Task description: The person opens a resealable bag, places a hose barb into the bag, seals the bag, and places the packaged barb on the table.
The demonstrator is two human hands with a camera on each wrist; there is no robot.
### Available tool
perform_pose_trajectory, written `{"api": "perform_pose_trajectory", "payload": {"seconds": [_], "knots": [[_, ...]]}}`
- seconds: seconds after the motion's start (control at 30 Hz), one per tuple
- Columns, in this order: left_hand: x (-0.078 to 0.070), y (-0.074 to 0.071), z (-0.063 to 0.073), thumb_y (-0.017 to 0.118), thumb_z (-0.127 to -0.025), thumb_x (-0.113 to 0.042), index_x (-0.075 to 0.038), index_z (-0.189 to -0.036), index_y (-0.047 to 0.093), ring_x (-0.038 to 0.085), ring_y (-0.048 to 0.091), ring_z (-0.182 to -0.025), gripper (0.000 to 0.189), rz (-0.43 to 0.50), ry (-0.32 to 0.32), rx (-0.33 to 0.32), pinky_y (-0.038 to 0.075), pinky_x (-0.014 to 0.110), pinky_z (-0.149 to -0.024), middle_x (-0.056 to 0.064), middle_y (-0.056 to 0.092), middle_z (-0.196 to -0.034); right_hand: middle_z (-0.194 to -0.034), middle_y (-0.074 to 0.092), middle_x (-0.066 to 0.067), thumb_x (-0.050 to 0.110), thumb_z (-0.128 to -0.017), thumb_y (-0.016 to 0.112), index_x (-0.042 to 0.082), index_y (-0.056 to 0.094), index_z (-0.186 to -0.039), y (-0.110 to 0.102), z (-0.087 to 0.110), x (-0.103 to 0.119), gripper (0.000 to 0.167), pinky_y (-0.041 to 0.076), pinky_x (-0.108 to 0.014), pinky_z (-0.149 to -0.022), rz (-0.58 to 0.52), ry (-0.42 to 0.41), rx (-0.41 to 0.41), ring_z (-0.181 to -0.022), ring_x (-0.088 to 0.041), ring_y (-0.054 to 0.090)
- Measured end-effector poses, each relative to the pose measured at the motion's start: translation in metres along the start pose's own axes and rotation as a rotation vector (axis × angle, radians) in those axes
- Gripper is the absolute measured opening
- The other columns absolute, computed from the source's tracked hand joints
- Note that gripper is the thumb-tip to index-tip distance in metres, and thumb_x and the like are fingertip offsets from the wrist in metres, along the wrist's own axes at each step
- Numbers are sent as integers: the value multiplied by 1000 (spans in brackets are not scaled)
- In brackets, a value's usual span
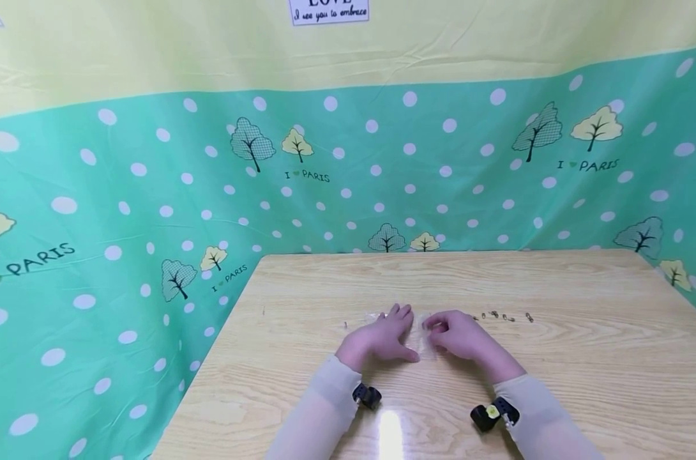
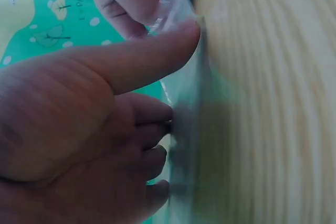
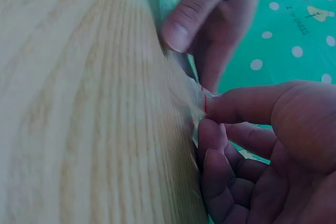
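A clear plastic bag [image 1: 424, 348] lies on the wooden table between the two hands. My left hand [image 1: 387, 336] rests on it with fingers spread and straight, thumb stretched toward the right. In the left wrist view the thumb presses on the film [image 2: 181, 9] close to the table surface. My right hand [image 1: 460, 333] pinches the right edge of the bag between thumb and fingers. A short red line shows on the film [image 3: 197, 100] at that pinch in the right wrist view. Part of the bag is hidden beneath the left hand.
Several small dark metal pieces [image 1: 494, 314] lie in a loose row to the right of the right hand. A tiny item [image 1: 345, 325] sits left of the left hand, another [image 1: 264, 311] farther left. A green patterned curtain [image 1: 382, 172] hangs behind the table [image 1: 583, 383].
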State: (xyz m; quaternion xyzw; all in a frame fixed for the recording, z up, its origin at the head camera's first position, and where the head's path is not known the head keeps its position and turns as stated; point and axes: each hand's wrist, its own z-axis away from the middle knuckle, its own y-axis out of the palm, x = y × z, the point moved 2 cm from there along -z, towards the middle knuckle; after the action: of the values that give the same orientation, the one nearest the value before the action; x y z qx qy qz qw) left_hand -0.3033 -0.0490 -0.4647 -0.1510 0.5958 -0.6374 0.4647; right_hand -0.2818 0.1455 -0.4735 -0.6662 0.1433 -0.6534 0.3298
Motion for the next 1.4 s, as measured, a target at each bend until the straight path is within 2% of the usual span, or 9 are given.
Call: {"api": "perform_pose_trajectory", "payload": {"seconds": [0.13,0.3,0.5,0.6,0.77,0.87,1.03,1.2,1.4], "knots": [[2,6,-3,71,-101,-49,-1,-170,17,32,3,-165,100,-21,-19,61,11,50,-133,12,7,-180,-92,69,-5,9,-88,75,-2,74,-126,-2,0,1,40,51,-31,-63,4,3,19,-73,-17,60],[20,23,-18,70,-101,-53,-9,-173,13,27,-5,-165,102,-17,-35,59,2,59,-131,3,1,-180,-86,63,-3,14,-89,81,-1,74,-127,1,2,4,41,46,-29,-58,4,-21,34,-69,-17,56],[37,38,-34,70,-99,-58,-15,-173,12,25,-8,-164,104,-17,-32,44,-1,64,-130,-2,-1,-180,-81,61,-3,8,-92,73,-3,68,-138,4,3,6,48,42,-26,-52,21,-13,15,-60,-15,51],[35,38,-31,70,-98,-58,-14,-173,12,25,-7,-164,105,-14,-34,42,-2,64,-130,-1,-1,-180,-79,60,-4,7,-92,71,-5,62,-146,5,3,5,56,42,-25,-51,-2,-14,25,-59,-15,49],[29,35,-24,71,-98,-57,-13,-173,12,25,-8,-164,105,4,-38,44,-3,63,-129,0,-2,-180,-80,61,-4,8,-85,82,-8,59,-146,8,4,4,68,45,-28,-57,-33,-16,21,-66,-18,54],[30,36,-25,70,-98,-57,-13,-173,11,24,-8,-164,105,-3,-36,44,-3,64,-129,0,-2,-180,-79,61,-4,16,-83,89,-8,62,-144,10,3,3,71,45,-30,-59,-14,-8,-6,-68,-18,54],[34,38,-28,71,-98,-57,-13,-173,12,24,-8,-164,105,-7,-31,39,-3,65,-129,0,-1,-180,-75,59,-3,28,-84,91,-5,66,-141,14,2,2,70,43,-32,-59,39,11,-48,-65,-18,52],[32,37,-27,72,-97,-57,-13,-173,13,25,-7,-164,105,-6,-41,35,-2,65,-129,-1,0,-180,-76,60,-3,19,-82,91,-4,65,-141,16,0,2,69,44,-32,-59,58,15,-57,-65,-18,53],[22,24,-16,72,-97,-58,-14,-172,20,25,-1,-165,101,11,-40,27,0,62,-131,0,7,-180,-78,61,-4,6,-81,86,-6,62,-144,12,2,2,69,46,-30,-56,23,16,-32,-63,-18,55]]}}
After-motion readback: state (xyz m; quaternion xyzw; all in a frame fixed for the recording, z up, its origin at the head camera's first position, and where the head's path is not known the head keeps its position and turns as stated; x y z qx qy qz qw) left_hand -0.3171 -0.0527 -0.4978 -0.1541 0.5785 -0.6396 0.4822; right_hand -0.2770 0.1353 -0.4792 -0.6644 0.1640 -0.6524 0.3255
